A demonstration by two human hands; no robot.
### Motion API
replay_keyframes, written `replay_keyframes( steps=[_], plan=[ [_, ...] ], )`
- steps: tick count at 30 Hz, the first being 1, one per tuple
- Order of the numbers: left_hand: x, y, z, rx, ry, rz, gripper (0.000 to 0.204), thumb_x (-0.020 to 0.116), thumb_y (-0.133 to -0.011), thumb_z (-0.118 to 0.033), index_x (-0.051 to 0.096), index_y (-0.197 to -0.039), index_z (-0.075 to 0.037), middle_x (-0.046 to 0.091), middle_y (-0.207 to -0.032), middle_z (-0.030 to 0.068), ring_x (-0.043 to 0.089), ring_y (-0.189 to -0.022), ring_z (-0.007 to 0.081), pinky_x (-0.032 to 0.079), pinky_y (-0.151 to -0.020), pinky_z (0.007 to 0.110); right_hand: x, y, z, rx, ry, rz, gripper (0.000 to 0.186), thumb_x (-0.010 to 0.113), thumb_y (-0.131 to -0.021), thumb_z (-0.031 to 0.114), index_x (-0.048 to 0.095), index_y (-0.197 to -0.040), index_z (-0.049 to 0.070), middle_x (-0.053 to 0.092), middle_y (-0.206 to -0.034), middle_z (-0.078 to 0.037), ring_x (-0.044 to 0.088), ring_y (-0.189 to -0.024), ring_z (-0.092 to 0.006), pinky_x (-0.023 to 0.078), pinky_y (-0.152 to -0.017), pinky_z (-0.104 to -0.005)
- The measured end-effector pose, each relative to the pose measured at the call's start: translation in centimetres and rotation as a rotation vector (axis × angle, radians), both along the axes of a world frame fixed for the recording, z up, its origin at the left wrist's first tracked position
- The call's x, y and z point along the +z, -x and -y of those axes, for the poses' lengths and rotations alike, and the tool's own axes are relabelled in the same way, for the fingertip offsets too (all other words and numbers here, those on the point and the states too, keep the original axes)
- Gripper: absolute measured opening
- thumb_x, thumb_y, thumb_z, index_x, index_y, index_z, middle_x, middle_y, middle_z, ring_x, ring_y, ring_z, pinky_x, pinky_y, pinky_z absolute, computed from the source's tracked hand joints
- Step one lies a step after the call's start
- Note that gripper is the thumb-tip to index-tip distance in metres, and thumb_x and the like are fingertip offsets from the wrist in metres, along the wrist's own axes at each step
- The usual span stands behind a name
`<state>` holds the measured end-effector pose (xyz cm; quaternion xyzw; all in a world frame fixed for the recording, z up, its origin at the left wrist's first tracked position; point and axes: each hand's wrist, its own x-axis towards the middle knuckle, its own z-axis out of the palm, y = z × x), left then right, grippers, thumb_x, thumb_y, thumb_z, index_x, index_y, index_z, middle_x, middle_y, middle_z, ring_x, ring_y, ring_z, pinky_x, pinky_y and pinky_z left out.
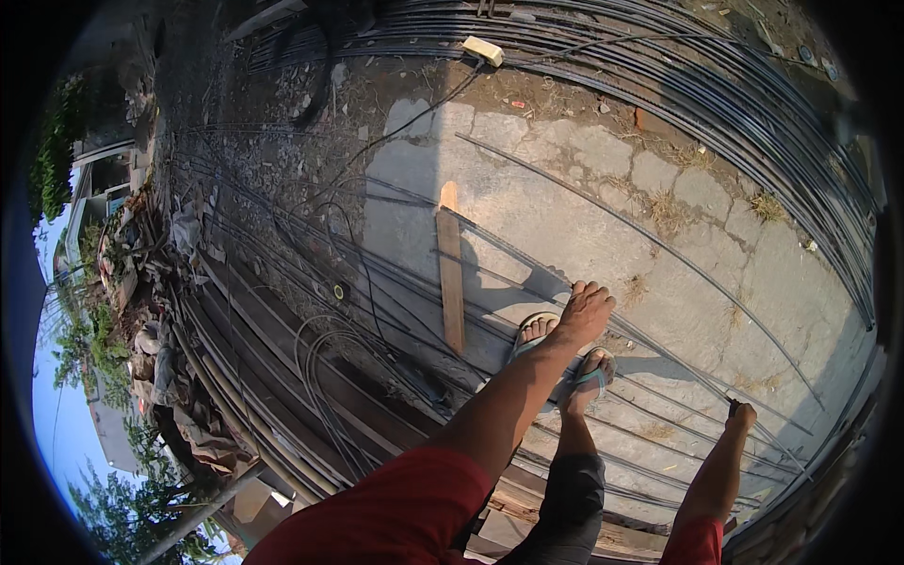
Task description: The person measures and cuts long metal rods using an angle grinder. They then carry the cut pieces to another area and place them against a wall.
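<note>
My left hand is closed on thin steel rods that run diagonally over the cracked concrete. Farther along at the lower right, my right hand is also closed at the rods; a small dark shape shows at its fingers, too small to make out. A wooden plank lies crosswise under the rods, left of my left hand. My two sandalled feet stand on the concrete among the rods, below that hand. A separate long rod lies farther up.
A long bundle of rods curves across the top and right. A pale power socket block with black cable lies near it. At left are dark steel lengths, loops of wire, heaped debris and shrubs.
</note>
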<state>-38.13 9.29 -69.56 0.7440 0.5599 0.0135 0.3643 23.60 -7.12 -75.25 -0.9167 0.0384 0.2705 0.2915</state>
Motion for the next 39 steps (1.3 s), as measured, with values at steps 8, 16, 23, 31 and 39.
replay_keyframes(
  steps=[8, 16, 23, 31, 39],
  plan=[
    [-11.5, -0.2, 4.5, 0.178, -0.119, -0.010, 0.022, 0.063, -0.083, -0.012, 0.071, -0.102, -0.005, 0.061, -0.115, 0.0116, 0.052, -0.118, 0.0275, 0.039, -0.105, 0.043, -8.8, 16.9, -10.2, 0.945, 0.568, 0.704, 0.065, 0.067, -0.096, 0.039, 0.046, -0.143, -0.001, 0.064, -0.125, -0.024, 0.064, -0.116, -0.0399, 0.055, -0.094, -0.0462],
    [-8.2, 19.3, 17.7, 1.116, -0.203, 0.017, 0.029, 0.072, -0.087, -0.011, 0.065, -0.115, -0.010, 0.060, -0.117, 0.0129, 0.057, -0.113, 0.0350, 0.046, -0.096, 0.048, 5.6, 70.6, -20.0, 2.063, -0.677, 0.035, 0.045, 0.066, -0.091, 0.003, 0.051, -0.134, 0.000, 0.055, -0.128, -0.023, 0.055, -0.117, -0.0420, 0.046, -0.098, -0.0460],
    [-12.7, 31.4, 34.7, 1.921, 0.249, -0.172, 0.047, 0.072, -0.091, -0.024, 0.056, -0.130, -0.002, 0.056, -0.121, 0.0193, 0.058, -0.109, 0.0387, 0.047, -0.094, 0.049, -11.1, 97.7, -24.1, 2.285, -0.510, 0.372, 0.066, 0.073, -0.085, 0.032, 0.048, -0.138, 0.000, 0.056, -0.134, -0.023, 0.055, -0.124, -0.0388, 0.047, -0.104, -0.0465],
    [-14.5, 32.3, 34.2, 1.908, 0.301, 0.184, 0.052, 0.070, -0.092, -0.026, 0.056, -0.136, -0.003, 0.071, -0.115, 0.0176, 0.070, -0.104, 0.0317, 0.053, -0.091, 0.041, -14.5, 107.4, -27.1, 2.542, 0.108, 0.402, 0.072, 0.076, -0.083, 0.040, 0.043, -0.135, 0.002, 0.068, -0.119, -0.026, 0.066, -0.115, -0.0418, 0.054, -0.096, -0.0485],
    [-11.0, 36.8, 36.1, 2.140, 0.091, 0.453, 0.047, 0.069, -0.094, -0.024, 0.059, -0.134, -0.002, 0.074, -0.110, 0.0153, 0.071, -0.103, 0.0292, 0.053, -0.092, 0.038, -5.3, 112.2, -30.1, 2.769, 0.276, 0.050, 0.053, 0.063, -0.086, 0.023, 0.050, -0.133, 0.001, 0.073, -0.104, -0.022, 0.073, -0.087, -0.0355, 0.059, -0.081, -0.0466]
  ],
)
